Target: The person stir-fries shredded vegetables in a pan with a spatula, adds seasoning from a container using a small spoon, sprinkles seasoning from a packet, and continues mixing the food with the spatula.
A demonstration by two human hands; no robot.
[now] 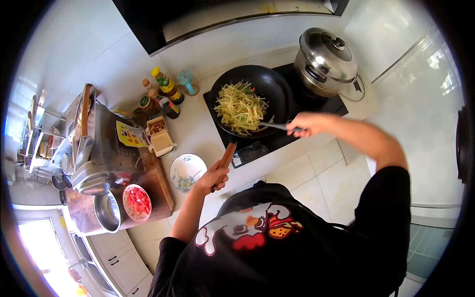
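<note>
A black wok (277, 89) sits on the dark cooktop, filled on its left side with pale shredded strips (240, 109), perhaps potato, with a few red and green bits among them. My left hand (213, 179) is closed round the wok's wooden handle (228, 155). In my right hand (308, 123) is the handle of a metal spatula (272, 125), which reaches over the wok's near rim. Its blade is partly hidden by the strips.
A lidded steel pot (326, 59) stands right of the wok. Left are a patterned plate (188, 172), several sauce bottles (166, 84), and an open box (161, 142). A bowl of red pieces (137, 202) and a steel bowl (108, 212) stand on a brown board.
</note>
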